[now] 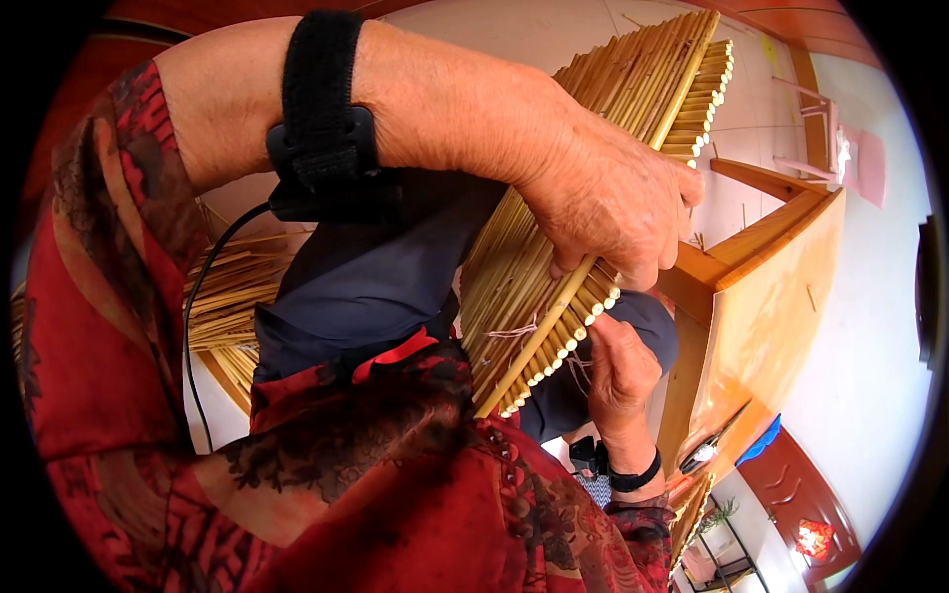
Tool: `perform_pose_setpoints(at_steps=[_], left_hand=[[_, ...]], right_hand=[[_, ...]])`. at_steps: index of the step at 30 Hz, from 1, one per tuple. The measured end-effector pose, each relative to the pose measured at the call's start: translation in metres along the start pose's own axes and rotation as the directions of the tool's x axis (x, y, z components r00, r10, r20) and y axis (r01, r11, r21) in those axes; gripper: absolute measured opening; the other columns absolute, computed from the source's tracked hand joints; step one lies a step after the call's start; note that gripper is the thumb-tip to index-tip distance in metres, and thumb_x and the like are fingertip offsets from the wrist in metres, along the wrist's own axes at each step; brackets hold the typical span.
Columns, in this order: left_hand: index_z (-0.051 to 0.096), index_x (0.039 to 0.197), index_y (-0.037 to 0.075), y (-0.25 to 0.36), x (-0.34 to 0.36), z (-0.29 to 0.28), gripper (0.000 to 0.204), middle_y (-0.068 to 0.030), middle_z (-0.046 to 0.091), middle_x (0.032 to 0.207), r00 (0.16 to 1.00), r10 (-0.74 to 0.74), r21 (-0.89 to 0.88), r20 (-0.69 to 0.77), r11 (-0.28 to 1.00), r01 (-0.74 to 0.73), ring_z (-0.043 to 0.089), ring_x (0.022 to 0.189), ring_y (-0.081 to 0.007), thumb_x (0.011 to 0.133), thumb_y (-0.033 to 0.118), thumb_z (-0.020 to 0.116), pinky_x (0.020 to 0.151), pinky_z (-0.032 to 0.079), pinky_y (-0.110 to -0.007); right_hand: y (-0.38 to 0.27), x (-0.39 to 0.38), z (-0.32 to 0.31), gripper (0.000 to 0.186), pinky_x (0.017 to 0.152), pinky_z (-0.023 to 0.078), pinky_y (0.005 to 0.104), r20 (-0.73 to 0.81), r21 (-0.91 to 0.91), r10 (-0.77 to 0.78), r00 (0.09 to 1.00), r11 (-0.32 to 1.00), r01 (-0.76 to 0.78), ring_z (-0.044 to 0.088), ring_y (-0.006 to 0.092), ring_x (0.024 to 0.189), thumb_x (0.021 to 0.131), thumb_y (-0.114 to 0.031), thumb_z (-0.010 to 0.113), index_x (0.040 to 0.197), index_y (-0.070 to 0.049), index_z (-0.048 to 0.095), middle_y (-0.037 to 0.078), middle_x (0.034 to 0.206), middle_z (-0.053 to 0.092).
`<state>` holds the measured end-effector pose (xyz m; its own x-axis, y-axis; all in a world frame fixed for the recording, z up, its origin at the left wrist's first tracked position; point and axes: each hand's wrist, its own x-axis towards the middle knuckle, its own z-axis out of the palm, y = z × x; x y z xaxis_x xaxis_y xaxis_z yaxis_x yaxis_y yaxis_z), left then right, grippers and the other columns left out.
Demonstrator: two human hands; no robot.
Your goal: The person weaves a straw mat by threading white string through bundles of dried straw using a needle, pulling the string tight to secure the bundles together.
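A panel of straw-coloured reeds (504, 287) lies slanted across my lap, with a long rod (534, 346) running near its pale cut ends and pink thread tied on it. My left hand (618, 212) grips the panel and rod from above, fingers bent over the edge. Just below that edge, my right hand (623, 376) has its fingers curled close to the reed ends and loose thread; the fingertips are partly hidden by the panel, so what they hold is unclear. Both forearms wear black straps.
More reeds (232, 296) lie at my left. A wooden table (751, 306) stands close on my right, holding a dark tool (704, 455) and a blue item (759, 440). Beyond are a pink stool (806, 163) and a black rack (732, 568). A black cable (193, 326) hangs from my left forearm strap.
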<state>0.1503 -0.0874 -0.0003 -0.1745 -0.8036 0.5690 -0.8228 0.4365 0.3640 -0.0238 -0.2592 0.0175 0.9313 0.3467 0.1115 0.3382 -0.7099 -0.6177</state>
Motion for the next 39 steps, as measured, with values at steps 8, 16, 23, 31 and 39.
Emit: perform_pose_setpoints(at_steps=[8, 16, 23, 31, 39], left_hand=[[0.066, 0.080, 0.014, 0.000, 0.002, -0.006, 0.030, 0.0024, 0.064, 0.081, 0.984, -0.040, 0.072, 0.173, 0.997, 0.028, 0.057, 0.092, -0.0182, 0.056, 0.028, 0.079, 0.090, 0.031, -0.039], [0.058, 0.064, 0.011, 0.001, -0.002, 0.000, 0.016, 0.0001, 0.055, 0.071, 1.000, 0.011, 0.022, -0.005, 1.000, -0.011, 0.056, 0.079, -0.0172, 0.056, 0.016, 0.070, 0.085, 0.035, -0.034], [0.057, 0.065, 0.011, 0.002, -0.001, 0.001, 0.014, -0.0001, 0.054, 0.071, 1.000, 0.017, 0.049, 0.015, 0.999, -0.017, 0.055, 0.079, -0.0174, 0.060, 0.017, 0.069, 0.084, 0.036, -0.034], [0.050, 0.067, 0.011, 0.004, -0.009, -0.006, 0.018, -0.0019, 0.050, 0.072, 0.997, 0.040, -0.046, 0.063, 0.998, -0.037, 0.053, 0.079, -0.0206, 0.063, 0.017, 0.067, 0.088, 0.036, -0.039], [0.048, 0.069, 0.010, 0.013, -0.025, -0.018, 0.024, -0.0038, 0.045, 0.072, 0.987, -0.075, 0.004, 0.145, 0.997, 0.075, 0.051, 0.077, -0.0232, 0.065, 0.019, 0.071, 0.095, 0.033, -0.047]], right_hand=[[-0.005, 0.000, -0.002, 0.016, 0.054, 0.044, 0.0266, 0.069, -0.007, 0.067, 0.995, 0.998, -0.066, 0.056, 0.0214, 0.058, 0.079, 0.009, 0.062, 0.094, 0.004, 0.061, 0.011, 0.068, 0.056], [0.001, 0.002, 0.005, 0.023, 0.046, 0.040, 0.0284, -0.002, 0.036, -0.009, 1.000, 0.999, 0.009, 0.052, 0.0207, 0.049, 0.074, 0.010, 0.066, 0.096, 0.003, 0.063, 0.010, 0.060, 0.051], [0.001, 0.001, 0.007, 0.021, 0.046, 0.040, 0.0282, -0.013, 0.040, -0.003, 1.000, 0.999, 0.004, 0.052, 0.0210, 0.049, 0.075, 0.010, 0.066, 0.095, 0.003, 0.063, 0.010, 0.060, 0.051], [-0.002, 0.007, 0.003, 0.018, 0.049, 0.044, 0.0306, 0.095, 0.044, 0.019, 0.995, 0.999, -0.023, 0.056, 0.0211, 0.054, 0.075, 0.007, 0.065, 0.091, -0.001, 0.062, 0.009, 0.062, 0.054], [-0.019, -0.029, -0.023, 0.009, 0.052, 0.044, 0.0218, 0.096, 0.367, 0.615, 0.783, 0.709, -0.602, 0.053, 0.0086, 0.056, 0.088, -0.001, 0.058, 0.095, -0.002, 0.063, 0.003, 0.076, 0.060]])
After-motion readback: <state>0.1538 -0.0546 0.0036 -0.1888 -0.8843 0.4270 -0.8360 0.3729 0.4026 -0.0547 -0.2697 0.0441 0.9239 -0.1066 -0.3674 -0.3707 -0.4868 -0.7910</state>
